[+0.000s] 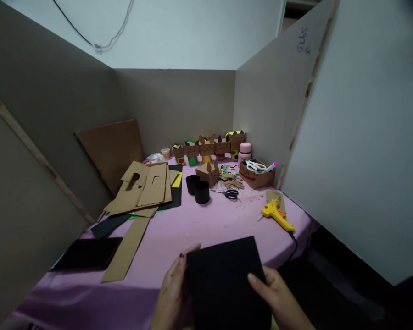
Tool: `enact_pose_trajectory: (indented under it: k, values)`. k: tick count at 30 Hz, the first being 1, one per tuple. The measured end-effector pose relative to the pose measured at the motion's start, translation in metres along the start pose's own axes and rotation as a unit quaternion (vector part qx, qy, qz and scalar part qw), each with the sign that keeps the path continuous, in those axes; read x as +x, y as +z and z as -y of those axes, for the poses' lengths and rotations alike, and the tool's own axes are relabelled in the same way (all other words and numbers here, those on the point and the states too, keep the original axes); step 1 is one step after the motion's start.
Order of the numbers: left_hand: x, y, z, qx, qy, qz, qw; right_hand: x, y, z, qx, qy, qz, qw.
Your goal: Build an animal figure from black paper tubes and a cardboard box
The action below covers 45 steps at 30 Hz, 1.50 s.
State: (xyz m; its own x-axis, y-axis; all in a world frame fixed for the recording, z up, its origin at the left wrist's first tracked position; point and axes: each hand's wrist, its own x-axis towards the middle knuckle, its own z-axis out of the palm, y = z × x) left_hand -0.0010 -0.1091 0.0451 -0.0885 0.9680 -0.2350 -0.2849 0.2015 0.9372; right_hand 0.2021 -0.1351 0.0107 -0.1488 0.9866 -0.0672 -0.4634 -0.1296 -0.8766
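You have two hands, left hand (pixel 174 280) and right hand (pixel 274 292), on one black panel (pixel 225 284). On the desk (pixel 182 233) you have two black cylinders (pixel 202 193), six eared cardboard heads (pixel 206 148), one yellow glue gun (pixel 276 214), one pair of black-handled scissors (pixel 231 195), one dark tablet (pixel 87 254), one pink bottle (pixel 244 153), one paper cup (pixel 165 154) and one open cardboard box (pixel 257 180).

The card (pixel 225 284), nearer than the cups (pixel 202 193), is plain black, like them. Around the cups, the tablecloth (pixel 186 227) is pinkish lilac. Left of them, the cardboard (pixel 156 195) is brown; right of them, the glue gun (pixel 277 214) is yellow and the bottle (pixel 245 148) pink. Behind them, brown boxes (pixel 206 149) bear dark drawn faces above green, yellow and red tubes (pixel 192 161).
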Motion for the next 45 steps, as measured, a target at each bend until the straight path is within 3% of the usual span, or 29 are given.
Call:
enact_pose_trajectory:
  k: [2,3,6,8,10,14,15,17,21,26,31,33,37,38,42,45]
  values:
    - [0.015,-0.006,-0.002,0.122,0.077,-0.029,0.989,0.0,-0.009,0.003,0.104,0.022,-0.052,0.993]
    - [0.025,-0.009,-0.003,0.223,0.107,-0.061,0.967,0.0,-0.014,0.005,0.151,0.029,-0.082,0.985]
    - [0.058,-0.013,-0.005,0.298,0.111,-0.123,0.94,0.002,-0.025,0.009,0.243,0.045,-0.154,0.957]
    - [0.073,-0.007,-0.003,0.324,0.1,-0.111,0.934,0.004,-0.026,0.01,0.271,0.056,-0.169,0.946]
    - [0.076,0.006,0.003,0.337,0.079,-0.025,0.938,0.006,-0.024,0.01,0.286,0.07,-0.164,0.942]
    - [0.056,0.035,0.018,0.31,0.0,0.259,0.915,0.007,-0.016,0.015,0.314,0.103,-0.155,0.931]
    - [0.051,0.039,0.02,0.293,-0.019,0.306,0.906,0.006,-0.015,0.017,0.324,0.11,-0.153,0.927]
    - [0.047,0.041,0.021,0.252,-0.032,0.331,0.909,0.004,-0.016,0.02,0.344,0.12,-0.153,0.918]
    - [0.055,0.025,0.014,0.185,-0.019,0.246,0.951,0.004,-0.02,0.019,0.361,0.121,-0.176,0.908]
    - [0.077,-0.003,-0.009,0.148,-0.065,0.199,0.966,0.006,-0.019,0.014,0.364,0.131,-0.155,0.909]
    - [0.094,-0.009,-0.033,0.056,0.035,0.037,0.997,0.01,-0.02,0.012,0.313,0.119,-0.161,0.928]
    - [0.082,0.0,-0.032,0.032,0.032,0.047,0.998,0.014,-0.018,0.011,0.269,0.1,-0.149,0.946]
    - [0.04,0.025,-0.016,-0.023,-0.04,0.196,0.979,0.022,-0.003,0.01,0.156,0.035,-0.09,0.983]
    - [0.033,0.029,-0.012,-0.038,-0.059,0.199,0.977,0.023,0.001,0.009,0.133,0.022,-0.077,0.988]
    - [0.035,0.027,-0.008,-0.046,-0.042,0.101,0.993,0.02,0.006,0.004,0.062,0.003,-0.003,0.998]
    - [0.051,0.017,-0.014,-0.026,-0.01,0.054,0.998,0.016,0.0,-0.011,-0.021,0.038,0.025,0.999]
